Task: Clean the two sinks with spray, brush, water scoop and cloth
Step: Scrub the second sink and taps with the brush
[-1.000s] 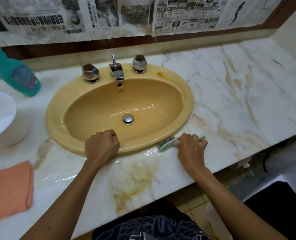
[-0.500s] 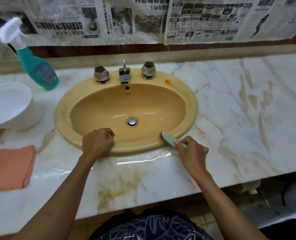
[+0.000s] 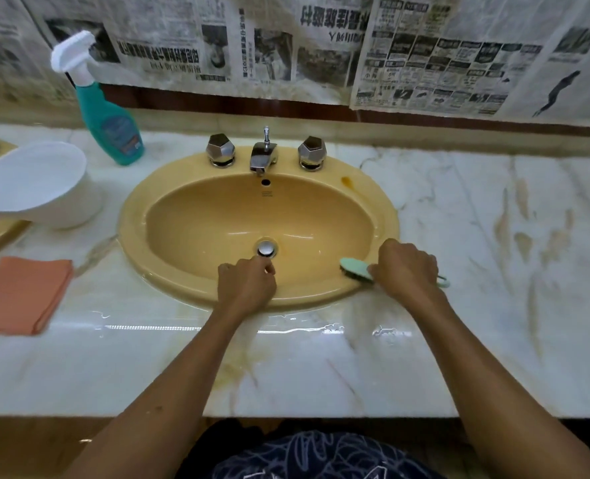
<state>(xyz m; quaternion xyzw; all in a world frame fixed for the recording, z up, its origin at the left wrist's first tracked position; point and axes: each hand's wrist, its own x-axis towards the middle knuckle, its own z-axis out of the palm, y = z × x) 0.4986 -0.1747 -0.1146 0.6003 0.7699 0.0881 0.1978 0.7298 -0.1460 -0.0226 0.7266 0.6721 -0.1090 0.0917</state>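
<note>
right hand (image 3: 405,267) grips the green brush (image 3: 355,269), bristles down on the near right rim of the yellow sink (image 3: 134,216); left hand (image 3: 246,285), fisted and holding nothing, rests on the near rim. on the worktop (image 3: 476,340) to the left: orange cloth (image 3: 22,293), white water scoop (image 3: 32,183), teal spray bottle (image 3: 112,122).

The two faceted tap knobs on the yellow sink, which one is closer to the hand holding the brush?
The knob to the right of the spout. It sits on the same side as the right hand gripping the green brush; the other knob is beyond the spout.
</note>
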